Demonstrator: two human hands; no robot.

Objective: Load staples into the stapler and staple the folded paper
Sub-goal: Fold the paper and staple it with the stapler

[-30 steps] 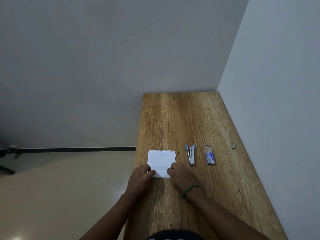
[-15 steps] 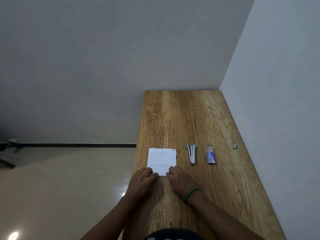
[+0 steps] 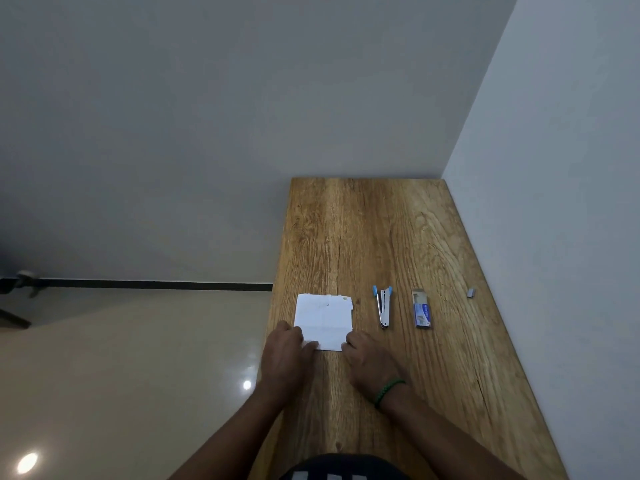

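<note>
Item 1. Folded paper: white, roughly square, creased, its far edge slightly ragged. It lies flat at lower centre of the frame, near the left edge of the table.

Item 2. Stapler: slim, tapered metal body with pale blue tips at the far end. It lies just right of the paper, not touching it.

Item 3. Staple box: small oblong of card with a blue label, right of the stapler.

Item 4. Small grey metal piece: set apart by the table's right edge; too small to identify.

Item 5. Table: long plank top of warm wood with strong grain.

Item 6. Left hand: fingers bent over the paper's near left corner, thumb lying on the sheet. Pinch or mere press cannot be told.

Item 7. Right hand: knuckles curled at the near right corner, touching the paper; grip cannot be told. A green beaded bracelet circles the wrist.
</note>
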